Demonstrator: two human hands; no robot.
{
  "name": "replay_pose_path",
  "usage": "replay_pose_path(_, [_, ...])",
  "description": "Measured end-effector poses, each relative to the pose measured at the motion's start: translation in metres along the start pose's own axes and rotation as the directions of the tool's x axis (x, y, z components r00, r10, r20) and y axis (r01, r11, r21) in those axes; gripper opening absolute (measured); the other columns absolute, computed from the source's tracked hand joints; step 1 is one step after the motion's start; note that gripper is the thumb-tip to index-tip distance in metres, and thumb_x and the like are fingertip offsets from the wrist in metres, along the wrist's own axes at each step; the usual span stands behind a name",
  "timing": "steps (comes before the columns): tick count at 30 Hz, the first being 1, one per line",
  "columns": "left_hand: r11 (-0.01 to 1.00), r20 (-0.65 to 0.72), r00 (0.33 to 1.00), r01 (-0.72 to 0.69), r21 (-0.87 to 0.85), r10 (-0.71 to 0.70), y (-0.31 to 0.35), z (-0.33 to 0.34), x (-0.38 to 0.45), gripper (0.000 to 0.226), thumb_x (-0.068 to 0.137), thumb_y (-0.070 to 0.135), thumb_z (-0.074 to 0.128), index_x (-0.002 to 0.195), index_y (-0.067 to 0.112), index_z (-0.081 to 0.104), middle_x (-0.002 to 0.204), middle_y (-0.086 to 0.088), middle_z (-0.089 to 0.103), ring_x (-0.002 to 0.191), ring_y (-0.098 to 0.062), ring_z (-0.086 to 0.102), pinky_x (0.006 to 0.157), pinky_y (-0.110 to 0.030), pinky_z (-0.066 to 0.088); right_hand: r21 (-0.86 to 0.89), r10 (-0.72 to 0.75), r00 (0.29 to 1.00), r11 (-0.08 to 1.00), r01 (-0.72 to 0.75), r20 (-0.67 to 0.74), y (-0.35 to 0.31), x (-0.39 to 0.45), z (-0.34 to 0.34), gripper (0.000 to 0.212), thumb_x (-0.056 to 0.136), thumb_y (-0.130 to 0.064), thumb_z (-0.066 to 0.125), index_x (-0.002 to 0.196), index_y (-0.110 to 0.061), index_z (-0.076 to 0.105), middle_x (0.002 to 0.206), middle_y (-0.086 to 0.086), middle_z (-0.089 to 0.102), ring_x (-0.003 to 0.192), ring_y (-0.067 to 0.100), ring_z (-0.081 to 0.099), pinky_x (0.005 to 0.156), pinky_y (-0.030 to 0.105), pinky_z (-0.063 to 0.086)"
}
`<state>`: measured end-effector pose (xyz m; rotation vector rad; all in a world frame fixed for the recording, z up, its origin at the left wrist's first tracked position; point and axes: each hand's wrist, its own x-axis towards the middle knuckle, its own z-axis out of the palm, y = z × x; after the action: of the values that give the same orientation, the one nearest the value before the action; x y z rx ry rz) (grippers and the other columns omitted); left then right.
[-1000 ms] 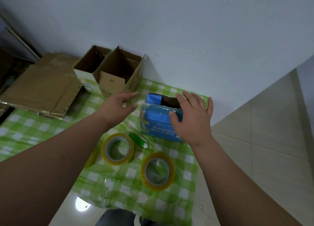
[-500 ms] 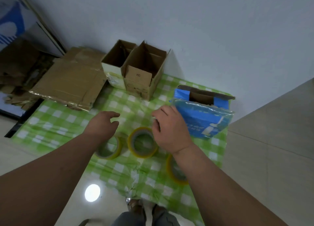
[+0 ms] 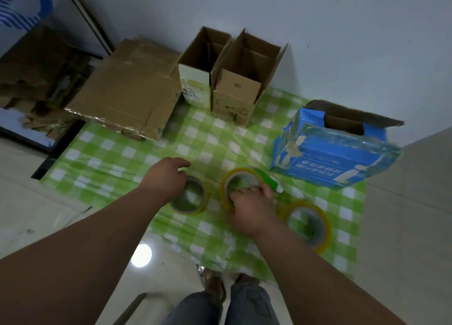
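Right hand [image 3: 252, 207] grips middle tape roll [image 3: 228, 181] at its near rim, fingers curled into the core. The roll lies flat on green checked cloth [image 3: 122, 158], under and just ahead of the hand. Left hand [image 3: 166, 180] sits loosely curled over left tape roll [image 3: 194, 212], holding nothing; contact unclear. Third tape roll [image 3: 326, 229] lies just right of the wrist.

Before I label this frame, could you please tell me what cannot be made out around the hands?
Head view, middle tape roll: near rim covered by the right hand gripping it.
Head view, left tape roll: partly under the left hand; contact unclear.
Head view, green tool: mostly behind the right hand, blurred.
Head view, blue box: print too blurred to read.
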<state>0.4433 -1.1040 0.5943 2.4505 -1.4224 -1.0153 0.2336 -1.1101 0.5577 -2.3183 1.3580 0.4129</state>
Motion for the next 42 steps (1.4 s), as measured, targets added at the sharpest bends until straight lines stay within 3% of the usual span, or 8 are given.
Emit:
replay_pose_path(6, [0.998,0.002,0.999,-0.053,-0.029,0.053,0.005,-0.006,0.005,0.036,0.097,0.015,0.050,0.129,0.025,0.063,0.136,-0.007,0.058,0.119,-0.025,0.057,0.088,-0.028,0.042,0.216,0.110,0.991,0.972,-0.091,-0.076,-0.002,-0.004,-0.019,0.014,0.093,-0.039,0.050,0.085,-0.027,0.050,0.097,0.001,0.065,0.107,0.026,0.057,0.112,0.044,0.017])
replay_pose_path(11, [0.981,-0.039,0.989,-0.148,-0.127,0.144,0.028,-0.013,0.005,0.035,0.098,0.013,0.051,0.130,0.022,0.063,0.135,-0.004,0.060,0.119,-0.020,0.056,0.087,-0.023,0.037,0.614,0.221,0.975,0.775,-0.151,-0.038,0.011,-0.008,-0.048,0.027,0.094,-0.037,0.058,0.112,-0.019,0.066,0.113,0.007,0.067,0.107,0.029,0.060,0.098,0.040,0.045])
replay_pose_path(15, [0.933,-0.028,0.980,-0.195,-0.301,0.196,0.049,-0.023,0.001,0.033,0.100,0.018,0.052,0.129,0.026,0.063,0.135,0.002,0.059,0.104,-0.007,0.054,0.072,-0.012,0.039,0.777,0.217,0.974,0.623,-0.093,-0.058,0.013,-0.015,-0.067,0.020,0.093,-0.028,0.063,0.110,-0.018,0.068,0.104,0.005,0.069,0.097,0.026,0.064,0.089,0.041,0.051])
replay_pose_path(20, [0.870,0.081,0.952,-0.232,-0.436,0.295,0.078,-0.037,-0.009,0.034,0.099,0.037,0.053,0.130,0.026,0.063,0.130,0.003,0.062,0.121,-0.013,0.054,0.100,-0.031,0.041,0.808,0.212,0.971,0.588,-0.038,-0.108,0.015,-0.023,-0.086,0.014,0.093,-0.024,0.064,0.102,-0.013,0.068,0.097,0.007,0.069,0.092,0.027,0.065,0.084,0.040,0.053])
replay_pose_path(25, [0.903,0.064,0.930,-0.334,-0.270,0.363,0.103,-0.042,-0.017,0.019,0.093,0.027,0.066,0.110,0.019,0.070,0.104,0.004,0.068,0.100,-0.012,0.062,0.086,-0.028,0.048,0.840,0.194,0.973,0.542,0.003,-0.128,0.019,-0.033,-0.104,0.016,0.093,-0.022,0.064,0.095,-0.007,0.066,0.094,0.016,0.069,0.089,0.033,0.066,0.080,0.043,0.053])
replay_pose_path(30, [0.898,-0.079,0.901,-0.432,-0.085,0.426,0.125,-0.049,-0.029,0.016,0.092,0.026,0.064,0.077,0.028,0.061,0.077,0.009,0.063,0.074,-0.009,0.058,0.058,-0.025,0.039,0.883,0.160,0.974,0.465,0.072,-0.163,0.027,-0.044,-0.126,0.019,0.093,-0.019,0.065,0.075,-0.018,0.060,0.070,-0.004,0.057,0.066,0.013,0.055,0.063,0.029,0.046])
replay_pose_path(38, [0.865,-0.311,0.823,-0.502,-0.008,0.474,0.187,-0.067,-0.043,0.025,0.097,0.024,0.055,0.074,0.028,0.049,0.072,0.008,0.056,0.066,-0.007,0.052,0.052,-0.026,0.031,0.871,0.117,0.928,0.401,0.283,-0.355,0.063,-0.063,-0.191,0.028,0.090,-0.028,0.068,0.079,-0.003,0.060,0.066,-0.003,0.051,0.059,0.007,0.049,0.057,0.022,0.041])
replay_pose_path(42, [0.873,-0.373,0.813,-0.487,-0.013,0.447,0.211,-0.067,-0.050,0.019,0.099,0.023,0.051,0.080,0.024,0.052,0.076,0.005,0.058,0.069,-0.014,0.056,0.056,-0.030,0.038,0.842,0.024,0.944,0.459,0.283,-0.330,0.093,-0.077,-0.208,0.035,0.082,-0.034,0.069,0.080,0.000,0.058,0.071,0.004,0.052,0.068,0.015,0.050,0.068,0.032,0.039])
